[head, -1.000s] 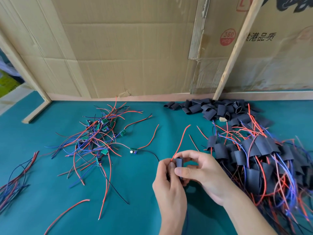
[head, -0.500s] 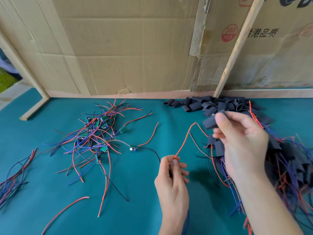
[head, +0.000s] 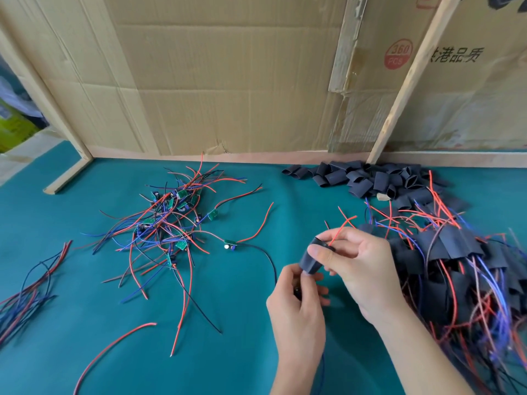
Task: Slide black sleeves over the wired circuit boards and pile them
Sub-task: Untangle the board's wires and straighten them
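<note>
My right hand pinches a black sleeve between thumb and fingers, low over the green table. A red wire sticks up out of the sleeve's top. My left hand grips the wired circuit board just below the sleeve; the board itself is hidden by my fingers. A tangle of bare green boards with red, blue and black wires lies at centre left. Loose empty black sleeves are heaped at the back right. The pile of sleeved boards spreads along the right side.
One board with a capacitor lies alone between the tangle and my hands. Loose wires lie at the far left, and a single red wire near the front. A cardboard wall with wooden slats closes the back.
My right hand reached to the sleeve heap, took a black sleeve and brought it back to my left hand. The red wire now passes through the sleeve.
</note>
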A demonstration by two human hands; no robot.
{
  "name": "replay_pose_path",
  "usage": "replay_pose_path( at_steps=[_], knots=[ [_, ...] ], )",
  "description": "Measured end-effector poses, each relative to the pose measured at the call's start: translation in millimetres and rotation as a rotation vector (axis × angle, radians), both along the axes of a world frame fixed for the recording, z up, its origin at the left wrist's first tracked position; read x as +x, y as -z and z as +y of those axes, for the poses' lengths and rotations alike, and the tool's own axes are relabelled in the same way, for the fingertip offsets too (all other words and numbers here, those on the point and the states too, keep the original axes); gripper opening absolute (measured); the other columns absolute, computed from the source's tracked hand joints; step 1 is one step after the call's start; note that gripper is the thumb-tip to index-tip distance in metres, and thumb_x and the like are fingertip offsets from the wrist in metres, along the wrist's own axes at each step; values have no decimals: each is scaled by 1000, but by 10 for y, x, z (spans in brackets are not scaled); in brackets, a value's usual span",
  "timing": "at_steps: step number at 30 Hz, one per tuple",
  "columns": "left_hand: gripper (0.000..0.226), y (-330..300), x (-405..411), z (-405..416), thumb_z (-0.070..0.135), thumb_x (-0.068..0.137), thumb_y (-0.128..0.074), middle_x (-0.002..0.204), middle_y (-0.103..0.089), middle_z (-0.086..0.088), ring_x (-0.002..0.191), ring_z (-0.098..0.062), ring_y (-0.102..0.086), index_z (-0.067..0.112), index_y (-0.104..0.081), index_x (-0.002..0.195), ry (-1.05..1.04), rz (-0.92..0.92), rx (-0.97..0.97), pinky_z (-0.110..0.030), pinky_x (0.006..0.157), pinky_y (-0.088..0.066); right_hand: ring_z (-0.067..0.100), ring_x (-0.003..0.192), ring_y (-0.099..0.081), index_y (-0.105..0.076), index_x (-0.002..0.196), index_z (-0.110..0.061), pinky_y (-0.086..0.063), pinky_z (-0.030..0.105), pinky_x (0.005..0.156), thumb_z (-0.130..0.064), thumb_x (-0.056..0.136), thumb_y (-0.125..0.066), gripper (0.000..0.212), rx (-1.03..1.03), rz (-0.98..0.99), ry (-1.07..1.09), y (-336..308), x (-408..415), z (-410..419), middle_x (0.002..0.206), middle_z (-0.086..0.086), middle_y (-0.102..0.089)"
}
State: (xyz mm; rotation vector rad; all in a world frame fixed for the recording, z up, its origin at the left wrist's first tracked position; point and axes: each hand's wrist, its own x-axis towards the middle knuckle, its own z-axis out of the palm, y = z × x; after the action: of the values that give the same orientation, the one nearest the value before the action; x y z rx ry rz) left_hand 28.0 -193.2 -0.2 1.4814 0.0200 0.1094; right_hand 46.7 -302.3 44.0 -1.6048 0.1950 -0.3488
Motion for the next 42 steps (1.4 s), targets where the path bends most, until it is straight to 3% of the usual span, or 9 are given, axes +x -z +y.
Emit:
replay_pose_path(
  at_steps=[5,9,13,20,24,28,35,39,42],
  knots=[
    [14,-7,-11,2,9,99,-60,90,-77,4,83,-18,-75,21,-67,95,13,-22,-71,-27,78,-58,16,57,-57,-77,83,-17,-46,18,55,-21,69,-86,17,179,-102,23,-11,-55,-62,70,9,-74],
    [5,9,-18,-17,22,89,-68,86,-76,5,82,-18,-74,23,-69,94,66,-28,-59,-25,76,-58,10,56,-51,-78,79,-17,-43,16,56,-21,67,-82,13,369,-158,121,-58,-52,-179,72,4,-72],
    [21,46,-6,-2,4,87,-71,86,-76,12,82,-11,-74,24,-69,88,108,-78,46,-18,74,-56,9,55,-49,-79,77,-19,-43,15,55,-15,71,-80,7,422,-168,179,-43,-34,-205,68,-2,-68],
    [28,41,2,14,-5,90,-66,88,-77,6,84,-15,-75,22,-72,92,70,-44,21,-18,76,-56,10,59,-59,-78,90,-25,-48,17,56,-9,80,-86,20,21,-39,77,72,-49,-180,75,6,-76],
    [25,39,-5,18,-4,92,-66,89,-75,9,84,-12,-74,21,-71,96,22,-52,31,-14,75,-53,12,58,-60,-79,90,-29,-49,18,54,-26,72,-90,22,-24,-12,61,55,-54,-195,73,7,-76],
    [27,22,-20,10,-1,94,-66,92,-69,13,69,-16,-70,25,-63,98,28,-52,48,-11,62,-46,13,56,-62,-78,87,-29,-49,19,53,-32,69,-87,21,-69,-4,66,34,-72,-201,72,6,-76],
    [30,37,-26,14,-1,89,-73,90,-71,15,85,-14,-73,26,-63,96,20,-36,28,-17,75,-54,6,61,-69,-75,80,-25,-53,13,64,-17,73,-93,21,-321,-10,137,76,-63,-162,72,-9,-77],
    [30,41,-17,37,-8,86,-70,91,-72,10,89,-16,-75,19,-63,94,10,-12,-61,-20,80,-57,8,62,-71,-75,82,-25,-55,15,63,-20,73,-93,20,-316,-3,159,79,-67,-161,74,-9,-77],
    [29,60,-8,29,-6,86,-73,86,-70,10,82,-17,-73,20,-65,91,-1,-23,-42,-20,74,-57,12,57,-68,-77,79,-25,-51,18,54,-21,77,-91,15,-194,48,103,80,-61,-173,73,0,-77]
  ],
)
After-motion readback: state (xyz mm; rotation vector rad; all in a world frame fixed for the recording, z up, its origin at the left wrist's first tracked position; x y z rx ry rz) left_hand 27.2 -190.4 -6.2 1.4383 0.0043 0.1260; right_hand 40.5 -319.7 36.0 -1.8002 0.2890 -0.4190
